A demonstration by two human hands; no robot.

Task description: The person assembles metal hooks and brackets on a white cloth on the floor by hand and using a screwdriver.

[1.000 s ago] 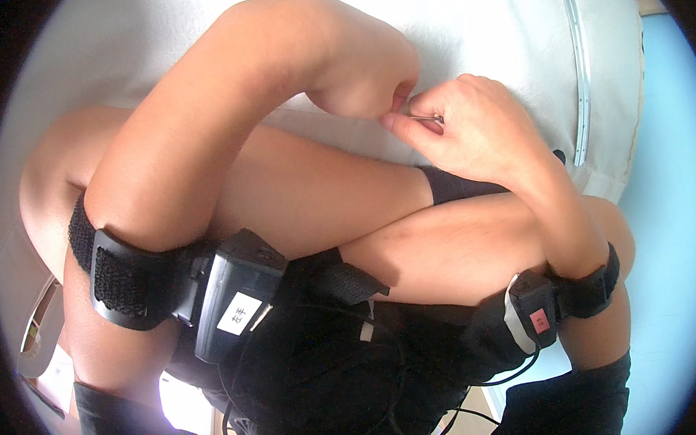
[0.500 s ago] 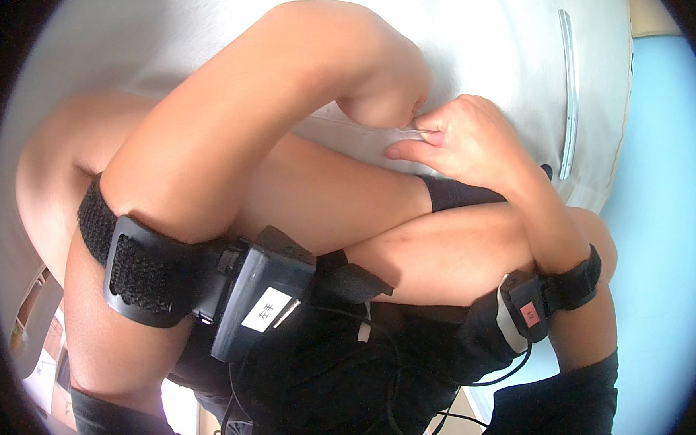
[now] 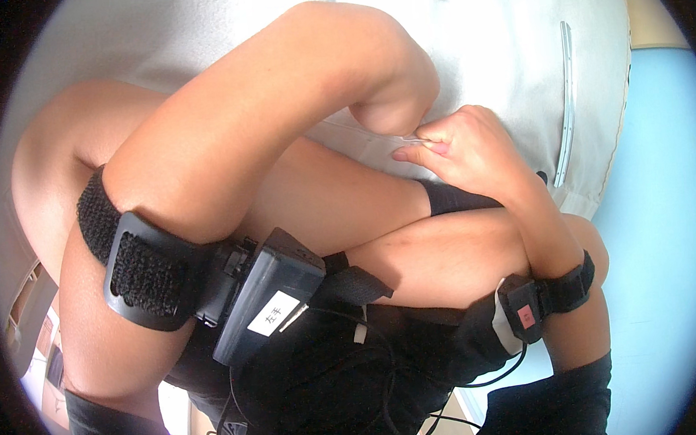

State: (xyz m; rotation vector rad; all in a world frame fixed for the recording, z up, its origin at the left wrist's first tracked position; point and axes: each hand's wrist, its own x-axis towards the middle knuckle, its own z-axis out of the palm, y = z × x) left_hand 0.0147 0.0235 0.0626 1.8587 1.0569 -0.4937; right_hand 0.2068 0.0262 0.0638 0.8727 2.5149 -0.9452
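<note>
My left hand (image 3: 400, 87) is curled closed over the pale fabric, the back of it toward me and its fingers hidden. Right against it is my right hand (image 3: 471, 150), thumb and fingers pinched together. A thin, clear, whitish strip (image 3: 416, 139) runs from the right hand's fingertips to the underside of the left hand. The strip is too small to tell its kind. Whether the left hand grips its other end cannot be seen.
A slim metal rail (image 3: 568, 104) lies on the white fabric surface (image 3: 505, 48), right of my hands. My crossed legs (image 3: 438, 252) are under my arms. Black strapped devices (image 3: 269, 294) with cables are on both forearms. A light blue surface (image 3: 665, 198) lies far right.
Both hands sit slightly lower in the picture, still together at the thin strip. The metal rail has shifted down too, so the view itself has moved a little.
</note>
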